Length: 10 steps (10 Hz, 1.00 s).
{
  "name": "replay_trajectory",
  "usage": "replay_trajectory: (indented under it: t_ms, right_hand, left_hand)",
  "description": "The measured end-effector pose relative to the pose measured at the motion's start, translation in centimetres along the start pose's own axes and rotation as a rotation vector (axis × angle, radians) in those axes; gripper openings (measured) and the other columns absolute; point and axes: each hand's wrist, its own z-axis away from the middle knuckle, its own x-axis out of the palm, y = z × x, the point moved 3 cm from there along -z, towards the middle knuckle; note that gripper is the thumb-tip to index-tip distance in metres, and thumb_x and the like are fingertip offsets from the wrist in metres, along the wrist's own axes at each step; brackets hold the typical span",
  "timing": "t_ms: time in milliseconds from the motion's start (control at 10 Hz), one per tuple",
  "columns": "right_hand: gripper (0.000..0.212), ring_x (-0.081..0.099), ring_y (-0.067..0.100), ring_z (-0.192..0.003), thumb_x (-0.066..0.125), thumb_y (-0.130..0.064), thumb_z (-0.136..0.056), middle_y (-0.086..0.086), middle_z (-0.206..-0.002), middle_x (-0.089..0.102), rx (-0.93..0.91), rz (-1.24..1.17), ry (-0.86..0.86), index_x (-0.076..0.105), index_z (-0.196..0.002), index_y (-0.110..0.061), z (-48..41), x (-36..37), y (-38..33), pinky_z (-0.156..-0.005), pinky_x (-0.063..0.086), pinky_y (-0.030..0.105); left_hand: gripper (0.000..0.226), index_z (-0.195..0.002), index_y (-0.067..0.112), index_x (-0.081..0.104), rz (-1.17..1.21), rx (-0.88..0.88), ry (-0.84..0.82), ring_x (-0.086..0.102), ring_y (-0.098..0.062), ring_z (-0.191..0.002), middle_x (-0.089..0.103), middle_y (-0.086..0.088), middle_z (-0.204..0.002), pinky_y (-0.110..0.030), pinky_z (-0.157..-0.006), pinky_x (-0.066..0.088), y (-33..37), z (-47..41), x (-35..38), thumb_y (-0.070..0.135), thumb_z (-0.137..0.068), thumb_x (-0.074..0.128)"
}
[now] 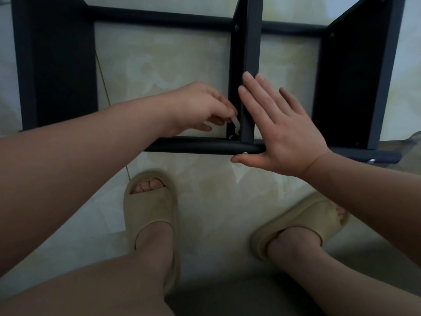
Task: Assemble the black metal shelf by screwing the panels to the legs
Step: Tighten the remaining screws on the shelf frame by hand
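Likely stiff, light and slick-painted — black metal shelf lying sideways on the tiled floor, best steadied at the middle panel by a flat, spread right hand, with left hand pinching a white wrench at the corner screw.

Indoors, viewed steeply downward. Glossy tiled floor, pale cream with cloudy greenish-yellow marbling; hard, smooth, faintly mirror-like. Thin dark grout line slanting from upper left down toward lower centre, visible only in stretches. Soft whitish reflections on the glaze near centre. Cooler grey-blue cast along the far left edge and in the top right corner. Light dim and diffuse, no hard-edged shadows; brightest toward the top. Broad soft shadow across the bottom of the floor, darkest at lower centre. Translucent, crumpled-looking sheet at the right edge, material uncertain.
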Motion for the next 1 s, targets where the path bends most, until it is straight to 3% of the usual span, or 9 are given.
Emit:
replay_trajectory:
  t_ms: [100, 400, 600, 1000]
  right_hand:
    - [0.110, 0.011, 0.027, -0.157, 0.046, -0.081, -0.085, 0.011, -0.169, 0.012, 0.000, 0.000, 0.004, 0.021, -0.160, -0.005, -0.03, 0.02, -0.04, -0.120, 0.026, 0.058]
    - [0.110, 0.010, 0.026, -0.157, 0.047, -0.081, -0.085, 0.011, -0.169, 0.012, 0.004, 0.003, -0.001, 0.020, -0.160, -0.005, -0.01, 0.00, 0.02, -0.119, 0.026, 0.057]
    - [0.110, 0.011, 0.027, -0.157, 0.047, -0.081, -0.085, 0.011, -0.169, 0.012, 0.004, 0.003, -0.004, 0.020, -0.160, -0.005, -0.01, -0.01, -0.05, -0.119, 0.027, 0.058]
    - [0.110, 0.010, 0.027, -0.157, 0.047, -0.081, -0.085, 0.010, -0.169, 0.011, 0.009, -0.005, -0.008, 0.020, -0.160, -0.005, 0.00, -0.06, -0.07, -0.119, 0.026, 0.057]
  left_hand:
    - [0.006, -0.090, 0.020, 0.067, 0.248, -0.140, -0.038, 0.071, -0.011, -0.089, 0.072, 0.006, -0.080, -0.030, -0.077, 0.051, -0.44, -0.22, 0.74, 0.023, -0.095, 0.064]
    - [0.007, -0.096, 0.028, 0.070, 0.211, -0.168, 0.149, 0.073, -0.009, -0.089, 0.077, 0.009, -0.083, -0.034, -0.089, 0.049, -0.26, -0.55, 0.22, 0.025, -0.090, 0.071]
    - [0.014, -0.104, 0.025, 0.070, 0.296, -0.223, 0.116, 0.071, -0.009, -0.096, 0.078, 0.007, -0.092, -0.034, -0.084, 0.045, 0.02, -0.56, 0.52, 0.028, -0.096, 0.060]
    - [0.011, -0.098, 0.026, 0.071, 0.309, -0.241, 0.079, 0.070, -0.008, -0.097, 0.078, 0.009, -0.093, -0.032, -0.078, 0.044, -0.15, -0.64, 0.46, 0.032, -0.094, 0.063]
